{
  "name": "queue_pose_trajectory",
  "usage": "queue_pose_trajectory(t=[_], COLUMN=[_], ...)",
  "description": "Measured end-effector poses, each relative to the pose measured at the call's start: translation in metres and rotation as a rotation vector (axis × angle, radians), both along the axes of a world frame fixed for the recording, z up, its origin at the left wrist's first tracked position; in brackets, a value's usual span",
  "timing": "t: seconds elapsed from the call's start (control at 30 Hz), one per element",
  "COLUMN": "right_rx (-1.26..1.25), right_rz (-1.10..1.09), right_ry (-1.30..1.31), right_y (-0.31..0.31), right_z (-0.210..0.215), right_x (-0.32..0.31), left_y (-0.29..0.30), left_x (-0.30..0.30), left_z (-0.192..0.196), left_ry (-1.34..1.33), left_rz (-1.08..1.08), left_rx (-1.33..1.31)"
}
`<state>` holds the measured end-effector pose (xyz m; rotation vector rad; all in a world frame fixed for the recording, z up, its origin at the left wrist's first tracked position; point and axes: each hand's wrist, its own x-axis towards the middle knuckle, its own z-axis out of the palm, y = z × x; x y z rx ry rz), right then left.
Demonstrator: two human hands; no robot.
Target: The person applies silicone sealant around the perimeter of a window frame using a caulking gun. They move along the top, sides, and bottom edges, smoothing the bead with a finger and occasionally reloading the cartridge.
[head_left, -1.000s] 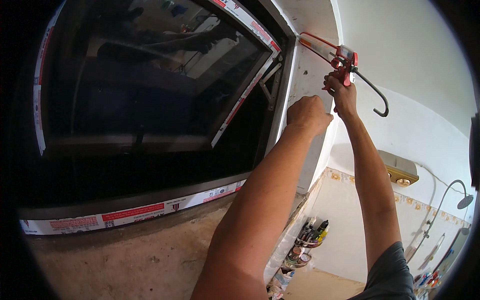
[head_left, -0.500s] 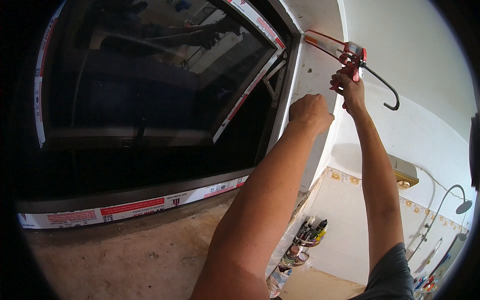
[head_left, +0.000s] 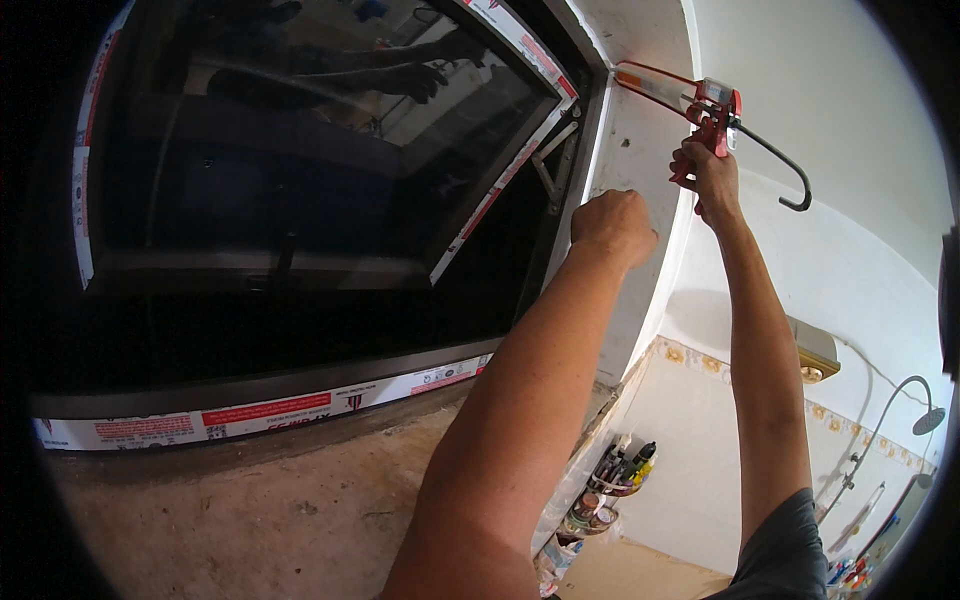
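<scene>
My right hand point(head_left: 711, 180) is wrapped round the grip and trigger of a red caulking gun point(head_left: 717, 120). The gun's clear barrel points left, and its nozzle end meets the inner corner between the dark window frame point(head_left: 603, 110) and the pale side wall point(head_left: 640, 130). A black hooked rod point(head_left: 780, 160) sticks out behind the gun. Lower down, my left hand point(head_left: 612, 225) is closed in a fist beside the frame, against or just in front of the wall. Its fingers curl out of sight, so anything inside them is hidden.
The dark glass window sash point(head_left: 300, 170) hangs tilted open on a metal stay arm point(head_left: 548, 165). Below it runs a rough sill point(head_left: 270, 520). A wall rack of bottles point(head_left: 622, 475), a water heater point(head_left: 815, 350) and a shower head point(head_left: 928, 420) are at the right.
The view has shifted slightly. My left fist has moved a little left, toward the window frame. The caulking gun stays at about the same spot in the corner, still in my right hand.
</scene>
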<state>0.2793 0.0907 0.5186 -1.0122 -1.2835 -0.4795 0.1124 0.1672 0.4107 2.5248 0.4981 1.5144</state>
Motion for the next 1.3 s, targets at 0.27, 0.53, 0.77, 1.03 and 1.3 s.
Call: queue_pose_trajectory(t=[0.27, 0.53, 0.77, 1.03, 1.3], right_rx=[0.009, -0.027, -0.043, 0.14, 0.0], right_rz=[0.027, -0.011, -0.008, 0.828, 1.456], right_ry=[0.034, 0.019, 0.096, 0.611, 0.92], right_y=[0.001, -0.006, -0.094, -0.15, -0.141], right_z=[-0.005, -0.003, -0.079, -0.308, -0.435], right_x=[-0.017, -0.012, -0.004, 0.014, 0.026], left_y=[-0.001, 0.002, 0.019, -0.017, -0.116], left_x=[-0.002, 0.002, -0.008, 0.033, 0.096], left_z=[-0.001, 0.001, 0.0, -0.022, -0.128], left_ry=[0.008, 0.05, 0.279, 0.664, -0.027], left_rz=[0.011, 0.016, -0.146, -0.723, -1.175], left_rx=[-0.002, -0.009, -0.229, -0.394, -0.869])
